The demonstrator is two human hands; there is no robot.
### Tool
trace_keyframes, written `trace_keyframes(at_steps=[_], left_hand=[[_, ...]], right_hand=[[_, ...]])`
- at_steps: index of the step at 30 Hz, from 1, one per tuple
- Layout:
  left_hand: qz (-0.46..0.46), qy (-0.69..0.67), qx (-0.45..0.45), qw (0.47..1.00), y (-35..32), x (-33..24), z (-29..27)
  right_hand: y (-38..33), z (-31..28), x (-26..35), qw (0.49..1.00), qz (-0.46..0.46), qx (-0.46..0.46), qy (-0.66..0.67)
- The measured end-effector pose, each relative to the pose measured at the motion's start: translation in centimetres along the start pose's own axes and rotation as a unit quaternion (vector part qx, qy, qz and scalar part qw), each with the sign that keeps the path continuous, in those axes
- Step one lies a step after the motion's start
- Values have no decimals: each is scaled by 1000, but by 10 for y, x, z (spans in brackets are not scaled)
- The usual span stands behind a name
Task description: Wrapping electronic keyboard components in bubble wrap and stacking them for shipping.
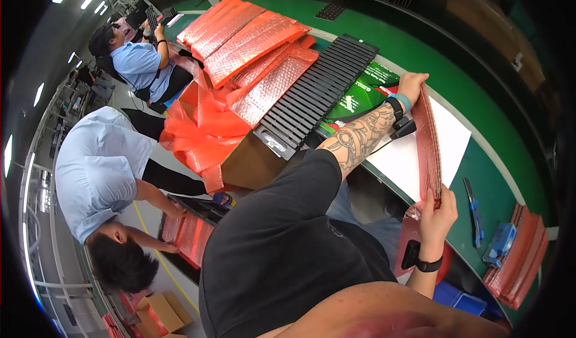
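Observation:
A narrow folded stack of red bubble-wrap bags [428,140] stands on edge between my two hands, over a white sheet [399,161] on the green bench. My left hand [411,89] is closed around its far end. Near the other end, my right hand [438,212] pinches the layers between thumb and fingers. Below that hand a loose part of the red wrap [409,233] hangs past the bench edge, partly hidden by my wrist. A blue utility knife [473,212] lies right of my right hand.
Left of the sheet are green printed packages [360,101], a black slatted rack [318,95] and a large pile of red bubble-wrap bags [252,41]. A blue object [500,245] rests on more red wrap [521,260] at right. One co-worker [105,170] bends over a box; another [141,62] sits beyond.

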State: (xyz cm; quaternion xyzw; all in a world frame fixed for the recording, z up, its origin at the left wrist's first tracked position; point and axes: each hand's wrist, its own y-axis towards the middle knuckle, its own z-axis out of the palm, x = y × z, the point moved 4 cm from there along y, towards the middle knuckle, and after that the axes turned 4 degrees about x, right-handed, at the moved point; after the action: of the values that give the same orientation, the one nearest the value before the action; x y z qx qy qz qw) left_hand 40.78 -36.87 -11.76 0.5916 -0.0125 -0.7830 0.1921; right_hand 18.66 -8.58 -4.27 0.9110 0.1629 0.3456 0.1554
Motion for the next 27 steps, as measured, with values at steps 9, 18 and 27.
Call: trace_keyframes(at_steps=[9,18,27], left_hand=[[5,78,-2,997,-5,2,6],[-70,25,87,993,1,2,-1],[-13,-22,84,996,-18,-11,13]], right_hand=[[4,-8,-9,1000,11,-1,-1],[5,-10,-16,998,69,-11,0],[0,-16,-13,996,86,-35,9]])
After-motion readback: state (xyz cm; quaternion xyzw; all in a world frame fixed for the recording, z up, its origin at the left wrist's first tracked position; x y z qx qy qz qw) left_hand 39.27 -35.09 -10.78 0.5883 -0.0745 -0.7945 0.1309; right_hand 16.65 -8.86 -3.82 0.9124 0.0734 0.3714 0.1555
